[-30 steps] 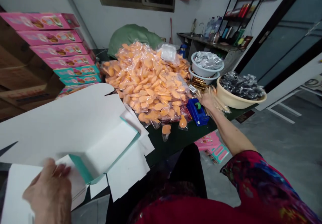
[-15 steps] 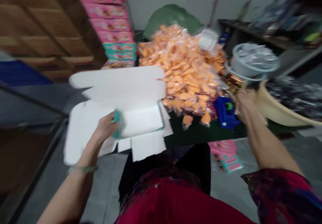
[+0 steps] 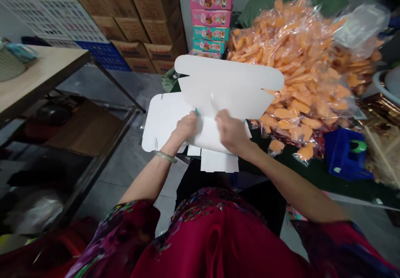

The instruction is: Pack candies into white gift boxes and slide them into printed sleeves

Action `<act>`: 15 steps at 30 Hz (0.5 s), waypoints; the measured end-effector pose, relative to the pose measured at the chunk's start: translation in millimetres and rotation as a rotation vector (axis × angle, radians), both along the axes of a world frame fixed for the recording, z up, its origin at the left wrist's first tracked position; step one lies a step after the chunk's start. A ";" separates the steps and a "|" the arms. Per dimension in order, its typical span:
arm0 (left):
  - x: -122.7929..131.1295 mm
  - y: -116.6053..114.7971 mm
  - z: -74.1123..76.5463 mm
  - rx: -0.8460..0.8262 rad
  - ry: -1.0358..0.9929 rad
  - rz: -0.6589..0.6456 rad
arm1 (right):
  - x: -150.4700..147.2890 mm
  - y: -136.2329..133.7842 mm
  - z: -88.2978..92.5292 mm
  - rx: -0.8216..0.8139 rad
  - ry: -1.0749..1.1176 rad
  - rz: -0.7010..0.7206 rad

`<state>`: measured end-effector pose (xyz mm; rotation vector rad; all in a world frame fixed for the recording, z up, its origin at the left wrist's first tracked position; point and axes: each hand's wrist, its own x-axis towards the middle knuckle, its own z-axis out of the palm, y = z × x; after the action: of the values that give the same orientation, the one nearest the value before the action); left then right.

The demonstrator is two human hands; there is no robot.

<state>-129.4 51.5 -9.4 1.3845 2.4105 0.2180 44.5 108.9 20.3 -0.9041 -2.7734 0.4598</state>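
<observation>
A half-folded white cardboard box point(image 3: 231, 82) with teal outer faces stands at the near edge of the dark table point(image 3: 315, 174), its big lid flap raised. My left hand point(image 3: 185, 127) grips the box's left side wall, fingers curled. My right hand point(image 3: 229, 130) presses on the box's front and inner panel, fingers bent around the card. Under it lies a flat white blank point(image 3: 162, 120) that sticks out to the left.
A large heap of orange items in clear wrappers point(image 3: 303, 70) fills the table behind the box. A blue tape dispenser point(image 3: 346, 155) sits at the right. Pink and teal boxes point(image 3: 211, 16) and brown cartons point(image 3: 143, 16) are stacked behind. A wooden table point(image 3: 37, 78) stands left.
My right hand has come back from the far right of the table onto the box. My head has turned left and down, and the box now sits in the centre.
</observation>
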 end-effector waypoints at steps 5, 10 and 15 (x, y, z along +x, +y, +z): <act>-1.2 -1.0 3.7 -0.056 0.043 -0.022 | -31.2 0.8 -7.3 -0.078 -0.370 -0.001; -7.1 -1.2 0.9 -0.071 0.048 -0.051 | -10.7 5.8 -1.7 -0.030 -0.452 0.126; -14.2 4.5 -8.1 -0.040 0.013 0.016 | -11.0 6.3 -6.6 -0.138 -0.413 0.206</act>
<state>-143.5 56.0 -17.5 1.3543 2.4236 0.1642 33.5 115.2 13.7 -0.8229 -3.2675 0.5580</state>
